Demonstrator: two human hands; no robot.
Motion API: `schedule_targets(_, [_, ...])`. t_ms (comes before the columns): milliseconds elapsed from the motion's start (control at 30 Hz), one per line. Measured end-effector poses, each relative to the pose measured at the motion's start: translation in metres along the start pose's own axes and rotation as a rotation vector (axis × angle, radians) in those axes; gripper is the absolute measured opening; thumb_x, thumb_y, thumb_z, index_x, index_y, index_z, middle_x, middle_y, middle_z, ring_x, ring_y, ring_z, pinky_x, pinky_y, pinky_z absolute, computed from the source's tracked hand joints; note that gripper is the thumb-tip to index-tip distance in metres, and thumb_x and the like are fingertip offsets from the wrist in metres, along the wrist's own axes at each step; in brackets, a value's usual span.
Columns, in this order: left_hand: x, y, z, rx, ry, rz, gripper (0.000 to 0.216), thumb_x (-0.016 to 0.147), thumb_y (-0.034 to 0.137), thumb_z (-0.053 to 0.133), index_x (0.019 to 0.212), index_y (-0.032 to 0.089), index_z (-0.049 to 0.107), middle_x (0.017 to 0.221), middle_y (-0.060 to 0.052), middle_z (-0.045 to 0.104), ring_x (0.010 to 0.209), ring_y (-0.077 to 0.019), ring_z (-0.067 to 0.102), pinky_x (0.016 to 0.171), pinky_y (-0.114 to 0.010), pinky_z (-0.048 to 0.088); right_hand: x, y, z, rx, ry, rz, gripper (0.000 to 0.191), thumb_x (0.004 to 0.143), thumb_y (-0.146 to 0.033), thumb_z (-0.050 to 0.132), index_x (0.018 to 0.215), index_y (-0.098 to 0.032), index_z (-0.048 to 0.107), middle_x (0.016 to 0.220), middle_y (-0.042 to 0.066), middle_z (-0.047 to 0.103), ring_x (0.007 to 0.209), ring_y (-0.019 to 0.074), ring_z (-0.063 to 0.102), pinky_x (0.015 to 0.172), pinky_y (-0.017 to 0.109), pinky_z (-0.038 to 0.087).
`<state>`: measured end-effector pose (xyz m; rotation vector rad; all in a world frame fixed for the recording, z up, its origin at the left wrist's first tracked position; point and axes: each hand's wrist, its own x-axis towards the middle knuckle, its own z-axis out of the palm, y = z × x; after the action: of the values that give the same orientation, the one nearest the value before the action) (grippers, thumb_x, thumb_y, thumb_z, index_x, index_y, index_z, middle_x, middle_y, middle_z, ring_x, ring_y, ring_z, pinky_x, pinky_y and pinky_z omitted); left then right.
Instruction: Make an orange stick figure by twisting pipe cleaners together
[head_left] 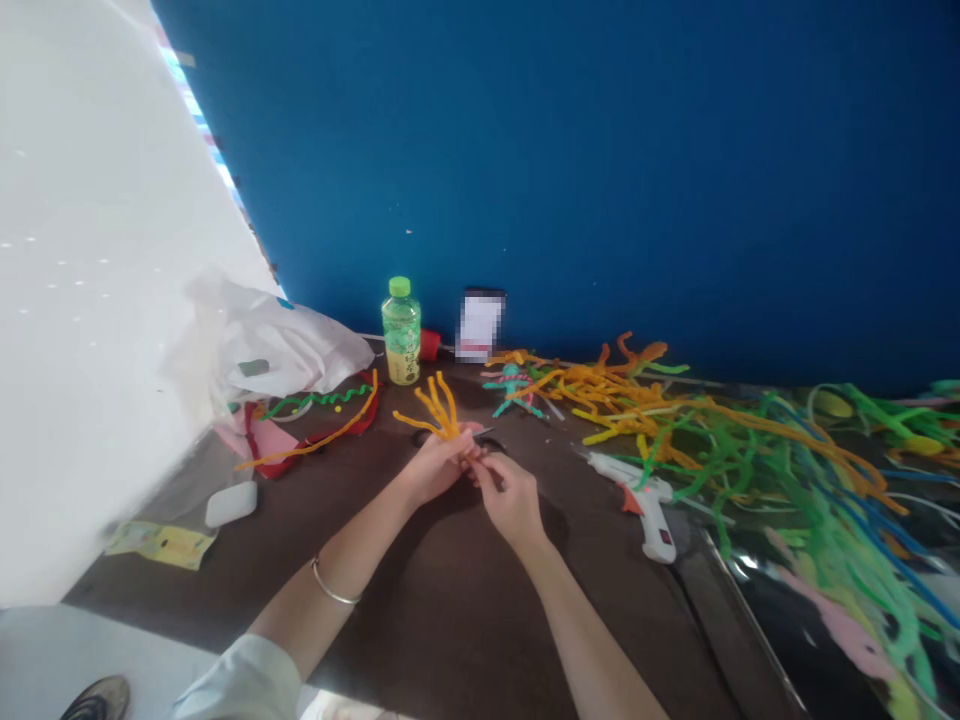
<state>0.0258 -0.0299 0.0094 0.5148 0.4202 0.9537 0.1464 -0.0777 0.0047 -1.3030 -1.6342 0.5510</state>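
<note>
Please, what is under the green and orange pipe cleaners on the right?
The pipe cleaners lie on a glossy black sheet with a pink shape; what the sheet shows beneath them is covered.

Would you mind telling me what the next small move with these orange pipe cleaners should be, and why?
Perhaps trim the longest strand: the left hand grips the orange pipe cleaners, whose ends look uneven, and the right hand is beside what look like scissors.
</note>
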Motion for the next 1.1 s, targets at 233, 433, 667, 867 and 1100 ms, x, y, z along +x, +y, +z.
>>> schedule_targets(233, [0.0052,-0.0022,-0.0041,-0.172,0.149,0.086,0.032,0.082,0.041,0.046,0.072,0.012,0.055,0.04,0.011,0.017,0.036,-0.0038,0.024,0.074,-0.025,0.043,-0.0028,-0.0025,0.0055,-0.117,-0.006,-0.181,0.016,0.084,-0.024,0.044,0.089,-0.022,0.06,0.085,0.005,0.065,0.082,0.0176,0.061,0.077,0.031,0.048])
schedule_targets(433, [0.0064,-0.0037,-0.0033,-0.158,0.157,0.135,0.034,0.082,0.043,0.044,0.067,0.013,0.053,0.04,0.01,0.016,0.036,-0.0041,0.022,0.073,-0.025,0.043,-0.002,-0.0008,0.007,-0.162,-0.016,-0.283,0.018,0.086,-0.019,0.041,0.09,-0.021,0.059,0.085,0.006,0.064,0.085,0.0175,0.06,0.08,0.032,0.048])
schedule_targets(667, [0.006,-0.0044,-0.0015,-0.141,0.195,0.147,0.034,0.082,0.043,0.045,0.066,0.013,0.052,0.039,0.011,0.015,0.035,-0.0041,0.021,0.072,-0.024,0.043,-0.0036,0.0009,0.0077,-0.264,-0.02,-0.317,0.017,0.087,-0.021,0.039,0.086,-0.02,0.056,0.082,0.007,0.063,0.08,0.0177,0.061,0.075,0.03,0.048])
schedule_targets(867, [0.0066,-0.0029,-0.0015,-0.169,0.205,0.128,0.033,0.082,0.041,0.045,0.067,0.013,0.052,0.038,0.012,0.015,0.034,-0.0038,0.021,0.069,-0.026,0.044,-0.003,0.0005,0.0083,-0.23,-0.04,-0.275,0.021,0.087,-0.023,0.037,0.08,-0.02,0.056,0.074,0.007,0.062,0.075,0.0175,0.06,0.073,0.03,0.048])
schedule_targets(1100, [0.0009,0.003,0.0014,-0.014,0.034,0.1,0.034,0.063,0.018,0.071,0.093,0.011,0.057,0.077,-0.004,0.061,0.075,-0.0128,0.058,0.072,-0.026,0.043,0.0008,-0.0004,0.0067,0.367,0.195,0.342,0.023,0.077,-0.04,0.054,0.078,-0.017,0.054,0.061,0.003,0.062,0.051,0.0144,0.059,0.049,0.027,0.051])
